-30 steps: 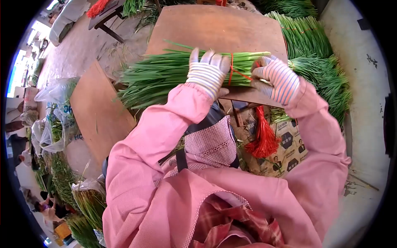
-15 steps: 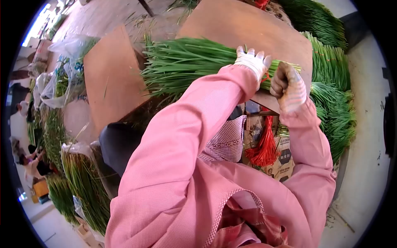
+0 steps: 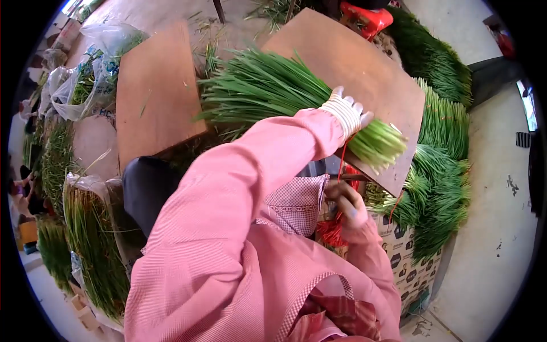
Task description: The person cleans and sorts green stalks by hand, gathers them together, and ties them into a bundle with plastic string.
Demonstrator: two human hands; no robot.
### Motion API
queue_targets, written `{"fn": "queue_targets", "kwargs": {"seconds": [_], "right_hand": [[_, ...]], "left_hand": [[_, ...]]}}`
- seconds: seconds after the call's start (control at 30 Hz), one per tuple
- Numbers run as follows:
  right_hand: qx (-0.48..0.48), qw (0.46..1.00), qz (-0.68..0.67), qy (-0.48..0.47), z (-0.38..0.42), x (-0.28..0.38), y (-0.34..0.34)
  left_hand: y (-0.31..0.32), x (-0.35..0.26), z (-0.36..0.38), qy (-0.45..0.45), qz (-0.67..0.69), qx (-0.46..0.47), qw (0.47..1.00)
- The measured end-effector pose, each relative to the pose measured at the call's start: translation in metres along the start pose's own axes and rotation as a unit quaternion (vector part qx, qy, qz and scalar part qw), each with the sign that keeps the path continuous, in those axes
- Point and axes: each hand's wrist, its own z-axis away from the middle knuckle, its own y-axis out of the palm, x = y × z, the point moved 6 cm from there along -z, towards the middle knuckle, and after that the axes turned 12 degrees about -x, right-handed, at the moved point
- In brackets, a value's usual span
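My left hand [image 3: 346, 115], in a white striped glove, is closed over a bunch of green garlic chives [image 3: 273, 85] lying across a brown board [image 3: 364, 68]. The pale cut ends stick out to the right of that hand. A red string [image 3: 342, 162] runs down from the bunch beside my left wrist to my right hand [image 3: 348, 206], which is below the board edge with fingers curled on the string. Under my right hand hangs a tassel of red strings [image 3: 331, 232], partly hidden by it.
Tied chive bundles [image 3: 439, 131] are stacked along the right, by the wall. A second brown board [image 3: 154, 97] leans at left, near plastic bags [image 3: 85, 85] of greens. Upright chives [image 3: 94, 245] stand lower left. A red plastic item [image 3: 367, 20] is at the top.
My right hand has moved from the cut ends down below the board edge, drawing the red string downward. My left hand stays on the bunch, whose cut ends now angle down to the right.
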Motion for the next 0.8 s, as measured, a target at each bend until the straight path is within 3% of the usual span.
{"fn": "queue_targets", "kwargs": {"seconds": [0.03,0.07,0.1,0.13,0.2,0.23,0.27,0.3,0.33,0.37,0.4,0.43,0.47,0.5,0.53,0.57,0.6,0.63,0.67,0.73,0.8], "right_hand": [[0.031,0.990,-0.065,0.119,0.013,-0.016,-0.018],[0.069,0.973,-0.171,0.141,0.020,-0.025,-0.035],[0.106,0.963,-0.189,0.160,0.019,-0.035,-0.056],[0.036,0.941,-0.218,0.255,0.023,-0.019,-0.071],[-0.013,0.945,-0.302,0.124,-0.002,0.023,-0.074],[-0.061,0.960,-0.249,0.110,0.006,0.065,-0.051],[0.007,0.959,-0.268,0.090,-0.014,0.066,-0.041],[0.161,0.934,-0.316,0.052,-0.040,0.074,-0.015],[0.181,0.934,-0.303,0.053,-0.053,0.087,0.011],[0.204,0.883,-0.412,0.092,-0.046,0.114,0.059],[0.211,0.877,-0.408,0.143,-0.057,0.106,0.082],[0.222,0.867,-0.402,0.194,-0.068,0.095,0.105],[0.238,0.833,-0.477,0.150,-0.069,0.105,0.130],[0.264,0.838,-0.458,0.131,-0.075,0.103,0.147],[0.236,0.869,-0.434,0.035,-0.082,0.110,0.157],[0.232,0.862,-0.451,0.023,-0.083,0.111,0.175],[0.229,0.855,-0.465,0.012,-0.082,0.112,0.194],[0.258,0.841,-0.476,0.005,-0.078,0.117,0.218],[0.273,0.834,-0.480,-0.013,-0.070,0.122,0.237],[0.288,0.815,-0.502,-0.037,-0.060,0.118,0.286],[0.336,0.815,-0.471,-0.013,-0.029,0.110,0.320]], "left_hand": [[-0.015,0.000,0.011,0.036,-0.016,-0.031,0.999],[-0.029,0.005,0.022,0.041,-0.024,-0.031,0.998],[-0.052,0.002,0.034,0.108,-0.016,-0.096,0.989],[-0.075,-0.002,0.046,0.179,-0.007,-0.159,0.971],[-0.103,-0.006,0.063,0.236,-0.027,-0.194,0.952],[-0.120,-0.011,0.072,0.281,-0.029,-0.272,0.920],[-0.136,-0.016,0.084,0.325,-0.026,-0.345,0.880],[-0.151,-0.019,0.093,0.347,-0.037,-0.369,0.861],[-0.162,-0.020,0.102,0.362,-0.040,-0.338,0.868],[-0.167,-0.011,0.108,0.347,-0.061,-0.315,0.881],[-0.171,0.000,0.115,0.328,-0.083,-0.291,0.895],[-0.174,0.022,0.118,0.231,-0.104,-0.214,0.943],[-0.179,0.049,0.125,0.127,-0.128,-0.135,0.974],[-0.193,0.073,0.148,0.012,-0.057,-0.139,0.989],[-0.199,0.094,0.174,-0.109,0.014,-0.143,0.984],[-0.196,0.107,0.187,-0.116,0.000,-0.140,0.983],[-0.185,0.133,0.206,-0.244,0.217,-0.150,0.933],[-0.182,0.142,0.220,-0.358,0.422,-0.160,0.818],[-0.185,0.144,0.225,-0.390,0.461,-0.152,0.782],[-0.219,0.142,0.218,-0.320,0.289,-0.174,0.885],[-0.237,0.137,0.224,-0.277,0.169,-0.205,0.923]]}}
